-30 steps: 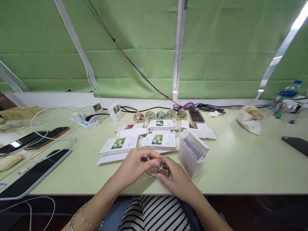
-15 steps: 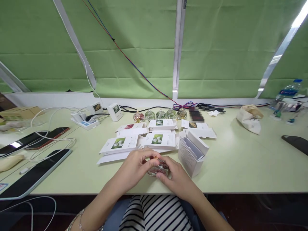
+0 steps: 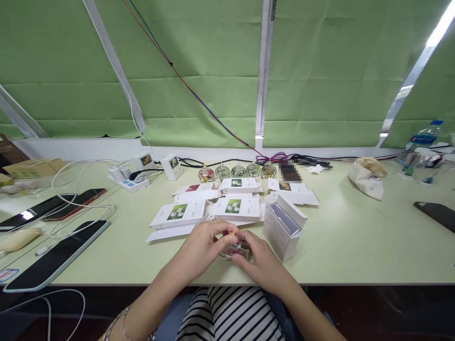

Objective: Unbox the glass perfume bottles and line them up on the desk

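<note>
Both my hands meet at the near edge of the pale green table [image 3: 355, 237]. Between them sits a small round glass bottle [image 3: 235, 249] with pinkish contents. My left hand [image 3: 204, 244] curls over its top, fingertips pinched at the gold cap. My right hand [image 3: 258, 258] cups the bottle from the right and below. An open white box [image 3: 282, 226] stands just right of my hands. Flat white cartons with flower pictures [image 3: 234, 207] lie beyond them.
A row of several round glass bottles [image 3: 237, 170] stands at the back. Phones and a tablet [image 3: 53, 258] with white cables lie at left, near a power strip [image 3: 128, 180]. A white bag [image 3: 368, 177], a water bottle [image 3: 421, 139] and a dark phone [image 3: 435, 213] are at right.
My hands and the bottle stay in the same spot; the fingers shifted slightly on the cap. The view moved a little.
</note>
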A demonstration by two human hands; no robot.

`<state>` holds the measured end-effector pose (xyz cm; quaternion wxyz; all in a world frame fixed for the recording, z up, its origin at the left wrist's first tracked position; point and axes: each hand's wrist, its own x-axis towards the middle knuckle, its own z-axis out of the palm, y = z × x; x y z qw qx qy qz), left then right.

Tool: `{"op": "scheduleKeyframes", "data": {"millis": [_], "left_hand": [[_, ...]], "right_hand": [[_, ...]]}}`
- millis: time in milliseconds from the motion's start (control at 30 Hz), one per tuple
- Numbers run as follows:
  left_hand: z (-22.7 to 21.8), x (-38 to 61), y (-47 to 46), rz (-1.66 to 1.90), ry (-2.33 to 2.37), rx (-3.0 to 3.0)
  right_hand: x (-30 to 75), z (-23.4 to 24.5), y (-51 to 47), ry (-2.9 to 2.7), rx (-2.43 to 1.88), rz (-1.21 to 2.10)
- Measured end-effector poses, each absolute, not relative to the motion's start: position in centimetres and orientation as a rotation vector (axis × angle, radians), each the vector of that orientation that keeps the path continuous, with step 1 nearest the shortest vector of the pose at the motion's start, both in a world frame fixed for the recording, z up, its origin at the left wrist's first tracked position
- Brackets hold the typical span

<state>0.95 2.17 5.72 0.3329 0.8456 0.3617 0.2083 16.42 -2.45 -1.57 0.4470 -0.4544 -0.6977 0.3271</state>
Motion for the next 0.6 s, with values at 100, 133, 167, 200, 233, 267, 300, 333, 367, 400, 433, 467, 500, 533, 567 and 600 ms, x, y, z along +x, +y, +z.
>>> {"op": "scheduleKeyframes", "data": {"millis": [100, 133, 167, 200, 233, 267, 300, 333, 367, 400, 433, 467, 500, 533, 567, 600], "left_hand": [[5.7, 0.4, 2.4, 0.578, 0.986, 2.212], [5.8, -0.1, 2.5, 0.611, 1.038, 2.227], [5.8, -0.7, 2.6, 0.646, 1.1, 2.249], [5.9, -1.4, 2.8, 0.672, 1.165, 2.279], [5.8, -2.2, 3.0, 0.674, 1.219, 2.315], [5.7, -3.1, 3.2, 0.649, 1.256, 2.36], [5.4, -4.0, 3.4, 0.592, 1.278, 2.409], [4.9, -4.8, 3.6, 0.516, 1.291, 2.453], [4.4, -5.5, 3.8, 0.438, 1.297, 2.483], [3.8, -6.1, 4.0, 0.369, 1.3, 2.493], [3.2, -6.5, 4.1, 0.323, 1.304, 2.487], [2.9, -6.7, 4.2, 0.304, 1.315, 2.469], [2.7, -6.8, 4.2, 0.318, 1.332, 2.446], [2.8, -6.7, 4.2, 0.366, 1.351, 2.427], [3.1, -6.5, 4.2, 0.439, 1.368, 2.411], [3.7, -6.1, 4.0, 0.527, 1.377, 2.402]], "right_hand": [[16.5, -1.5, -2.5, -1.724, -1.151, 0.801], [16.5, -1.5, -2.5, -1.725, -1.162, 0.798], [16.5, -1.5, -2.5, -1.725, -1.171, 0.796], [16.5, -1.5, -2.4, -1.725, -1.179, 0.797], [16.5, -1.5, -2.4, -1.724, -1.185, 0.798], [16.5, -1.5, -2.4, -1.724, -1.19, 0.799], [16.5, -1.5, -2.4, -1.724, -1.195, 0.801], [16.5, -1.5, -2.5, -1.723, -1.201, 0.801], [16.5, -1.5, -2.5, -1.721, -1.207, 0.802], [16.5, -1.5, -2.5, -1.717, -1.216, 0.805], [16.4, -1.4, -2.5, -1.713, -1.224, 0.81], [16.5, -1.4, -2.5, -1.709, -1.231, 0.816], [16.5, -1.4, -2.5, -1.707, -1.235, 0.82], [16.5, -1.4, -2.5, -1.707, -1.236, 0.822], [16.5, -1.5, -2.5, -1.708, -1.235, 0.823], [16.5, -1.5, -2.5, -1.709, -1.23, 0.819]]}}
